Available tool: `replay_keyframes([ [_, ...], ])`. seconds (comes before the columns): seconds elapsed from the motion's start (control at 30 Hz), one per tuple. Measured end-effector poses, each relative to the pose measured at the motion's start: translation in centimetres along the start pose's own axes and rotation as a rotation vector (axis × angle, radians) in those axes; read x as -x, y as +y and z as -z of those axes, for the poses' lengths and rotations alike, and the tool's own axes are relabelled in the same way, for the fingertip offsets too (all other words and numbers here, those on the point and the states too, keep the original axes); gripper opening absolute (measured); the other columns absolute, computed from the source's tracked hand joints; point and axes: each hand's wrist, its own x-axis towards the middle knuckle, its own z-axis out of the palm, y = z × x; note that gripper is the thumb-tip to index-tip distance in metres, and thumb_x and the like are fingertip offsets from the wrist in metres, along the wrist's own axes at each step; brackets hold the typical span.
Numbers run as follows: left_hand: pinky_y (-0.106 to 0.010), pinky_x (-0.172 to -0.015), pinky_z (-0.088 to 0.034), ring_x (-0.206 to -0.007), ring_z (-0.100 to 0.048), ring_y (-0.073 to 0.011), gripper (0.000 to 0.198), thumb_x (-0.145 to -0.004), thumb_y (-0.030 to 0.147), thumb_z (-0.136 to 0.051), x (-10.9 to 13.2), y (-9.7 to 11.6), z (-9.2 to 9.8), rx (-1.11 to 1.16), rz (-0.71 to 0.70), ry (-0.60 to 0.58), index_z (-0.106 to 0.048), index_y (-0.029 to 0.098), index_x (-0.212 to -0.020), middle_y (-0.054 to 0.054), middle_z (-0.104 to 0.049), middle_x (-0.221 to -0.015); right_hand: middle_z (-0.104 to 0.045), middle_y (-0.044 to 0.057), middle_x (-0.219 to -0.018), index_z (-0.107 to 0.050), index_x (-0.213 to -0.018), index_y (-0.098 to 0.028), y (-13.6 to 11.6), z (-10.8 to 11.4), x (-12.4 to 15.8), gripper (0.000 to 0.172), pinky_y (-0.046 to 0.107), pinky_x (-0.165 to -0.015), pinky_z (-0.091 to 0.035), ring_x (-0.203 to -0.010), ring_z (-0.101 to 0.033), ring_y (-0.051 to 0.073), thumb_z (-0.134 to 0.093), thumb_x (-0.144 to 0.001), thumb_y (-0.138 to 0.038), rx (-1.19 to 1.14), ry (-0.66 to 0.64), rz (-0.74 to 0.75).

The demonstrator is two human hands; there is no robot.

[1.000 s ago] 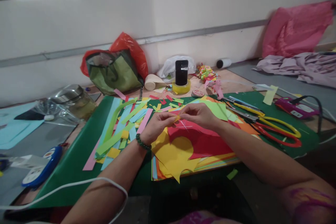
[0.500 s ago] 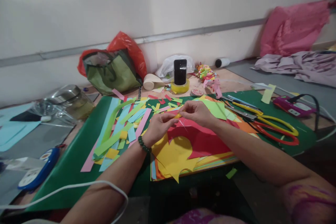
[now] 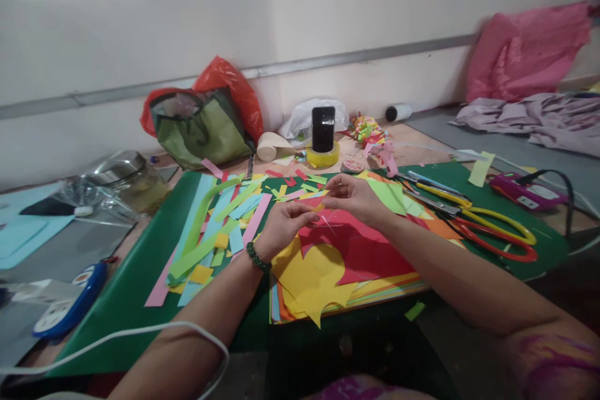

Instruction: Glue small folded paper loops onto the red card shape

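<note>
My left hand (image 3: 289, 224), with a dark green bead bracelet (image 3: 257, 257) at the wrist, is closed in a pinch. My right hand (image 3: 350, 199) meets it fingertip to fingertip, thumb and index pinched, other fingers loosely curled. Between the fingertips shows a small yellow paper piece (image 3: 319, 207), largely hidden. A thin white sliver (image 3: 326, 220) shows just below the fingertips; I cannot tell whether it is held. Under the hands lie red paper (image 3: 365, 250) and a cut yellow sheet (image 3: 319, 275), on top of a stack of coloured sheets.
Coloured paper strips (image 3: 201, 256) spread over the green mat (image 3: 126, 275) at the left. Scissors with yellow and red handles (image 3: 497, 231) lie right. Behind stand a phone (image 3: 323, 129) on a yellow tape roll (image 3: 322, 155) and a pink glue gun (image 3: 387, 156). A white cable (image 3: 140, 329) crosses my left forearm.
The fingers of my right hand have shifted and spread slightly around the yellow piece. My left hand stays almost in place, and the view has moved very slightly.
</note>
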Motion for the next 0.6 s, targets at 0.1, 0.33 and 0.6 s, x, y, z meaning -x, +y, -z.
replay_keyframes([
  [0.1,-0.028,-0.065,-0.054,-0.065,-0.068,-0.0176,0.023,-0.071,0.037,-0.075,-0.09,-0.13,0.10,0.003,-0.008,0.001,-0.072,0.014,-0.072,-0.006,-0.072,-0.066,-0.067,-0.001,-0.063,-0.055,-0.080,-0.019,0.03,-0.01,0.01,0.038,0.028,-0.059,-0.050,-0.061,-0.065,0.016,-0.082,-0.056,-0.031,-0.037,0.001,-0.017],
  [0.33,-0.028,-0.065,-0.055,-0.066,-0.069,-0.0181,0.022,-0.070,0.034,-0.076,-0.09,0.09,0.25,0.026,0.022,0.010,-0.072,0.013,-0.072,-0.006,-0.072,-0.067,-0.069,0.000,-0.067,-0.055,-0.078,-0.019,-0.17,-0.09,0.19,0.043,0.029,-0.063,-0.053,-0.064,-0.067,0.016,-0.086,-0.052,-0.036,-0.060,0.009,-0.018],
  [0.6,-0.029,-0.064,-0.056,-0.065,-0.068,-0.0179,0.028,-0.068,0.040,-0.078,-0.09,0.26,0.34,0.050,0.028,-0.015,-0.070,0.013,-0.071,-0.006,-0.072,-0.067,-0.068,0.000,-0.067,-0.054,-0.074,-0.019,-0.42,0.05,0.18,0.044,0.029,-0.059,-0.052,-0.062,-0.066,0.016,-0.085,-0.053,-0.041,-0.046,0.006,0.012],
])
